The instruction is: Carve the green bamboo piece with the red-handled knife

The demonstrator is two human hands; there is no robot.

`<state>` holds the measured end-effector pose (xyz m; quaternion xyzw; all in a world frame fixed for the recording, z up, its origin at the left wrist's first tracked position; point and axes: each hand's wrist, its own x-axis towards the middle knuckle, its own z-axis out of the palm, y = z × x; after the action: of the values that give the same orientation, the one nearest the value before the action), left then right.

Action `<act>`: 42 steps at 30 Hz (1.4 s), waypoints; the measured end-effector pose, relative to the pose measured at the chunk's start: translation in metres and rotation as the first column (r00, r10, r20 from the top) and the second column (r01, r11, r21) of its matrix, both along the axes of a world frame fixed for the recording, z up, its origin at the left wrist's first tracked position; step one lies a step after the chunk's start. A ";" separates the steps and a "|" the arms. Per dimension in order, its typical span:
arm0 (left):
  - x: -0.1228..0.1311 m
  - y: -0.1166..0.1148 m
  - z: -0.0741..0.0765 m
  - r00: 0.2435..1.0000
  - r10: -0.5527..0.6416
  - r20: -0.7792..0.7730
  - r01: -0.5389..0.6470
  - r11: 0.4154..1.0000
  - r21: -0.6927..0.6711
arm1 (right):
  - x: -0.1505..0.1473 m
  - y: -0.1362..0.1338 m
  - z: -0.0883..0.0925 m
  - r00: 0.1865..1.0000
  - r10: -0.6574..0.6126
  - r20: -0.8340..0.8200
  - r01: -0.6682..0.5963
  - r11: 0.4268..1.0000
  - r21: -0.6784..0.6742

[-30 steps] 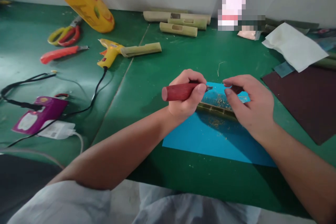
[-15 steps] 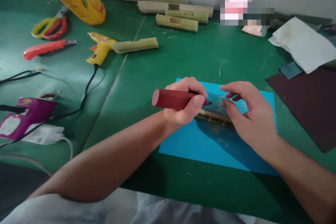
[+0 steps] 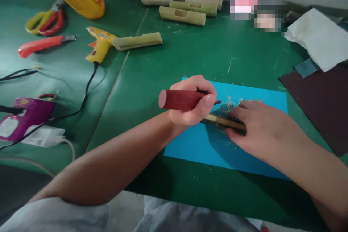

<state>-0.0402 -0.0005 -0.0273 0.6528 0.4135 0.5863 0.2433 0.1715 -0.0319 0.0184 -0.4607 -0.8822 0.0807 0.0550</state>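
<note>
**Bamboo piece (image 3: 221, 120) pinched in my right hand (image 3: 263, 127), red-handled knife (image 3: 182, 100) pointing that way**

The green tabletop (image 3: 144, 79) is carrying the blue sheet (image 3: 187, 143), and the sheet looks unfixed; if I were leaning on it unevenly, it could be skating and taking the bamboo along. The bamboo piece is lying across that sheet, between my hands. It is looking narrow and possibly rounded, so a sideways push or a slackening grip could be rolling it. The knife worries me most, I judge: one slip could be sending the blade (image 3: 218, 102) into my own right fingers. The shavings (image 3: 230, 106) are lying scattered just past the bamboo, and bits like these underneath could be making it rock.

My left forearm (image 3: 116, 156) and right forearm (image 3: 312, 159) are slanting in from either side. My right hand is staying low with its back up, thumb on the near side and fingers on the far side, clamped on the bamboo's right part. My left hand (image 3: 190, 117) is wrapping the knife handle, fingers curled round it and thumb lying towards the blade; whether its heel is touching the bamboo, I cannot tell. The blade's tip is poking out beyond that thumb, at a height I cannot tell.
</note>
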 end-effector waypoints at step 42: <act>0.000 0.002 0.018 0.960 -0.136 -0.246 0.119 0.989 -0.086 | -0.016 0.014 -0.033 0.967 -0.066 -0.248 0.094 0.990 0.104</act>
<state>-0.0399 0.0017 -0.0093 0.7380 0.4183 0.4672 0.2491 0.1560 -0.0177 -0.0144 -0.4788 -0.8525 0.0835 0.1923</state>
